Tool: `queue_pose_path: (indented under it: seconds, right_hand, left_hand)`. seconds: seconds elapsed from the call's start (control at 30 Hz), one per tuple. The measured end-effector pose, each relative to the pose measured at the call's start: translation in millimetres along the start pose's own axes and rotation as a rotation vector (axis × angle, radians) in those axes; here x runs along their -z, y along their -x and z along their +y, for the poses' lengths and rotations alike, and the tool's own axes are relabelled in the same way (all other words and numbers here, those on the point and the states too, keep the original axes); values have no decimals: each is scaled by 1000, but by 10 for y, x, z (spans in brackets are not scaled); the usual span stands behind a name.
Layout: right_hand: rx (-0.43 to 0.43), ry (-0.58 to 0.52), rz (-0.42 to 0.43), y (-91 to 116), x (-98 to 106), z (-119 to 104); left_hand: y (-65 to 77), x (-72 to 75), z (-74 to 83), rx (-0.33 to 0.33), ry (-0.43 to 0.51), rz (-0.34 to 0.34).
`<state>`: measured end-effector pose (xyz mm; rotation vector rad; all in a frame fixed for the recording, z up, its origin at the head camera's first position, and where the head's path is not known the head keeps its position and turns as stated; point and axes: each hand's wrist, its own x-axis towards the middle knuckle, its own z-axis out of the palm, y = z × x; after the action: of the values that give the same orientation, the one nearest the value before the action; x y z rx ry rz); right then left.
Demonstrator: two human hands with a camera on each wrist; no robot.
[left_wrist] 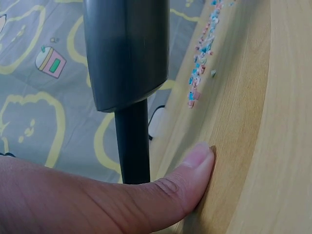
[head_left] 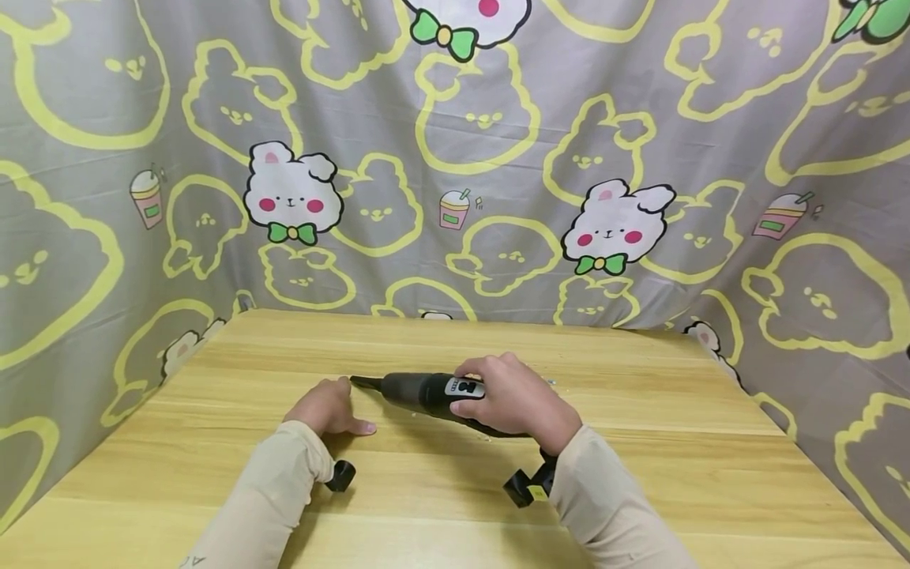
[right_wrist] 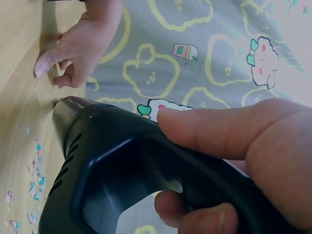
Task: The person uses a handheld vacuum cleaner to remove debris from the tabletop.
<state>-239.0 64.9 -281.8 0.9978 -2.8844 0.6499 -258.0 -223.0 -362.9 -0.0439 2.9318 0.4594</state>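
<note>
My right hand [head_left: 517, 397] grips the handle of a black handheld vacuum cleaner [head_left: 419, 392], thumb along the top and fingers curled through the loop in the right wrist view. The vacuum tilts down to the left, its narrow flat nozzle [left_wrist: 131, 146] ending beside my left hand [head_left: 327, 407]. That hand rests low at the tabletop, thumb [left_wrist: 192, 168] stretched out against the wood, the other fingers loosely bent. Small pink, blue and white scraps [left_wrist: 202, 61] lie in a strip on the wood, largely hidden behind the vacuum in the head view.
The light wooden table [head_left: 640, 490] spreads under both hands. A grey patterned cloth [head_left: 483, 190] hangs along its back and sides. Small black devices [head_left: 341, 476] sit at both wrists, close above the tabletop.
</note>
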Motion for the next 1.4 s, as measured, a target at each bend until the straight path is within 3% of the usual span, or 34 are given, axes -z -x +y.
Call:
queue_pose_path:
  seconds: [0.53, 1.0, 1.4]
  right_hand:
    - [11, -6, 43, 80, 111, 84]
    - [-85, 14, 148, 361, 343, 311]
    - [-153, 36, 129, 497, 481, 449]
  left_hand:
    - [30, 16, -13, 8, 27, -8]
    - [19, 4, 29, -30, 30, -18]
    - [27, -3, 16, -34, 41, -17]
